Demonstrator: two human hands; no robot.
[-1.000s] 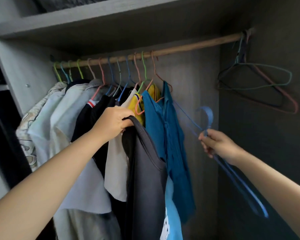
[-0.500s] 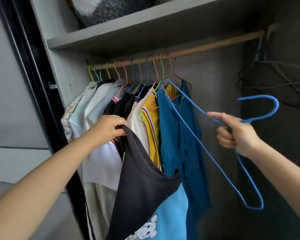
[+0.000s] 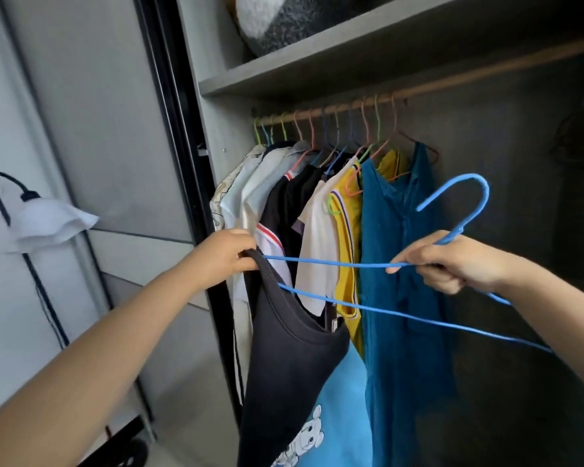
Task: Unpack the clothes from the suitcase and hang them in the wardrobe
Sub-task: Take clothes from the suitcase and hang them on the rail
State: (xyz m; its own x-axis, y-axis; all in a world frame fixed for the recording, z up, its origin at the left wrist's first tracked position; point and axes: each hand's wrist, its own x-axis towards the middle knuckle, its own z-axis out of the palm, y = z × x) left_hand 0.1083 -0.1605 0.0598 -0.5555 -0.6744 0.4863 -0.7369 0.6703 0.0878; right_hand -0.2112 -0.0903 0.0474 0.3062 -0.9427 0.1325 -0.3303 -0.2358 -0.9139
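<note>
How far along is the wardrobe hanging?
Done: a row of clothes already hangs on the rod. In hand: the left hand grips the collar of a dark shirt, and the right hand holds a blue hanger whose end reaches that collar. Left: seat the shirt on the hanger and hook it on the rod. The suitcase is out of view, so the remaining count is unknown.

1. My left hand (image 3: 228,256) is bare: no glove, ring or bracelet shows on it.
2. My left forearm (image 3: 115,338) is uncovered all the way down to the bottom edge of the view, with no sleeve, cuff or watch in sight.
3. My right hand (image 3: 452,264) is bare too, its fingers plain and free of rings.
4. My right forearm (image 3: 553,318) is likewise unsleeved as far as the frame's right edge.
</note>
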